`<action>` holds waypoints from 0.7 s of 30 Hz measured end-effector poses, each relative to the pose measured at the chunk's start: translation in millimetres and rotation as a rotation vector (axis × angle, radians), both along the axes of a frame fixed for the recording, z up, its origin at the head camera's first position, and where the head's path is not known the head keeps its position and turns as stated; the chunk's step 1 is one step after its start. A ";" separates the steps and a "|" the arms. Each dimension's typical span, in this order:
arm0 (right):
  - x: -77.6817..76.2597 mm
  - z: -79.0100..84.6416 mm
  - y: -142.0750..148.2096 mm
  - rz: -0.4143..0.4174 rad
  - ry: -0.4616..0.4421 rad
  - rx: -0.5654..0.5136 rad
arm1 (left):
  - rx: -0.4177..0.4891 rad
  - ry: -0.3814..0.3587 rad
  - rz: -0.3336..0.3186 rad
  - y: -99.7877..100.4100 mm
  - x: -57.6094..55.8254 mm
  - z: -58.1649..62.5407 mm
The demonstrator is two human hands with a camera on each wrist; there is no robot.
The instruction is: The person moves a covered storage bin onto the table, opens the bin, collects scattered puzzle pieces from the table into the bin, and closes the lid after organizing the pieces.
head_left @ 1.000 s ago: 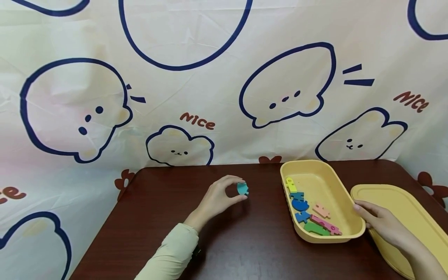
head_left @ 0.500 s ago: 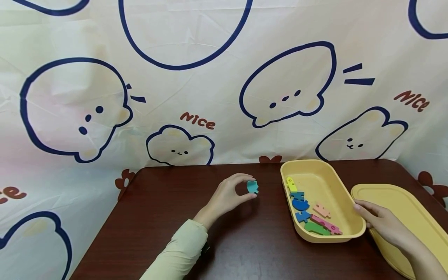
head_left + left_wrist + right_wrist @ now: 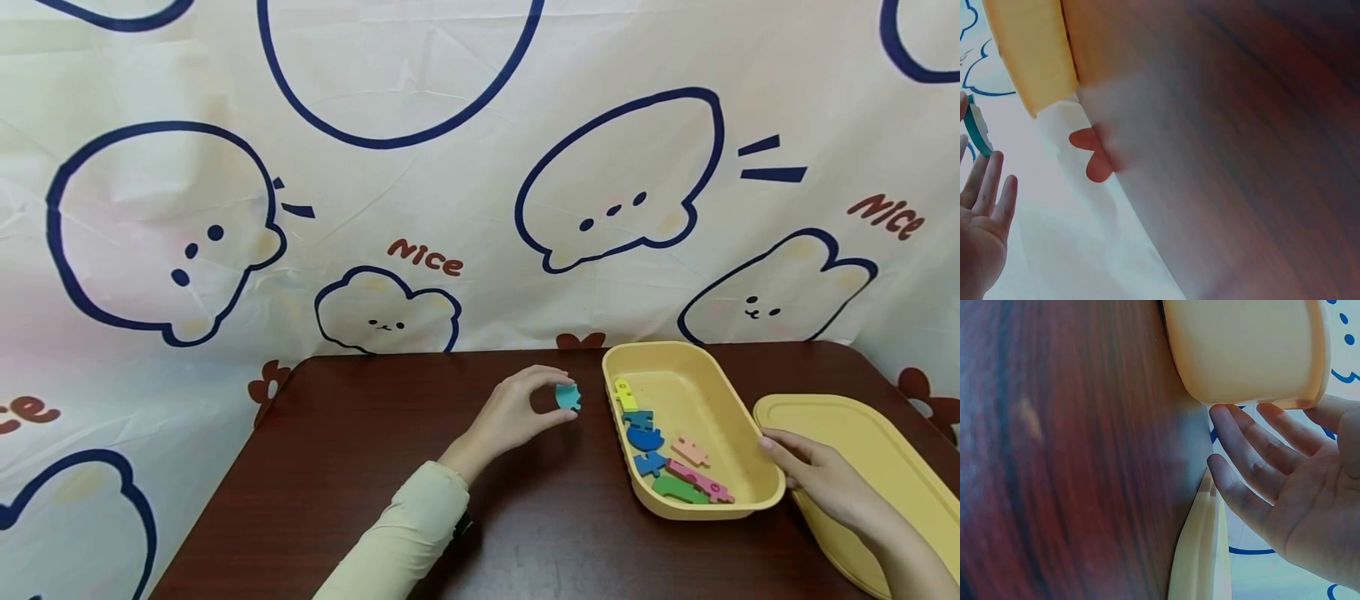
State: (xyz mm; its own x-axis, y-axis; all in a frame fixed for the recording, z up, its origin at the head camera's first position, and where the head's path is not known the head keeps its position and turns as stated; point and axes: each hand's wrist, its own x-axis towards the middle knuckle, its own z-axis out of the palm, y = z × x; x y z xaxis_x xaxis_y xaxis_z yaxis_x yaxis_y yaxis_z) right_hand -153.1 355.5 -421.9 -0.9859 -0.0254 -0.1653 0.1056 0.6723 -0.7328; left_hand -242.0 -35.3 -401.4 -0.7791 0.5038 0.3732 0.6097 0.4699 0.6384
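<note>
Between thumb and fingertips my left hand [image 3: 517, 408] pinches a small teal puzzle piece [image 3: 567, 397], held above the table just left of the yellow box. The left wrist view shows the same piece edge-on [image 3: 979, 128] at its left edge. My right hand [image 3: 828, 479] grips the near right side of the yellow box [image 3: 701, 383], thumb at the rim and fingertips against the outer wall. Along the box's left and near side lie a yellow piece [image 3: 626, 395], blue pieces [image 3: 645, 439], a green piece [image 3: 678, 490], a pink strip [image 3: 701, 481] and a peach piece [image 3: 690, 451].
A yellow lid [image 3: 862, 450] lies on the table right of the box, partly beneath my right forearm. The dark wooden table [image 3: 337, 467] ends at the back against a white cloth [image 3: 480, 192] printed with cartoon outlines.
My left hand has moved steadily to the right with the teal puzzle piece, closer to the box. The right hand and the box have stayed in place.
</note>
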 end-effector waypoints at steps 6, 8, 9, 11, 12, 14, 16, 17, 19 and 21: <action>-0.6 -0.9 -0.2 0.008 0.010 0.004 | -0.002 -0.022 -0.015 11.4 1.3 4.1; -0.9 -1.5 0.3 0.010 0.012 0.001 | -0.001 -0.024 -0.020 15.1 1.4 5.7; -1.1 -1.8 0.6 0.011 0.012 -0.001 | -0.001 -0.026 -0.022 16.9 1.3 6.3; -1.4 -2.0 1.0 0.013 0.012 -0.001 | -0.008 -0.022 -0.022 20.5 1.1 6.8; -1.3 -2.1 1.0 0.014 0.011 0.000 | -0.010 -0.024 -0.022 22.3 0.9 6.8; -0.9 -2.0 1.0 0.013 0.009 0.003 | -0.014 -0.027 -0.022 26.1 0.4 6.8; -0.9 -1.7 1.0 0.015 0.009 0.005 | -0.019 -0.027 -0.027 30.0 0.0 7.2; -0.7 -1.6 0.9 0.013 0.008 0.007 | -0.020 -0.030 -0.030 32.0 -0.4 7.7; -1.2 -1.3 0.9 0.013 0.009 0.012 | -0.029 -0.025 -0.039 36.4 -1.0 8.7; -2.0 -1.3 1.1 0.015 0.009 0.018 | -0.041 -0.020 -0.050 40.6 -1.3 9.7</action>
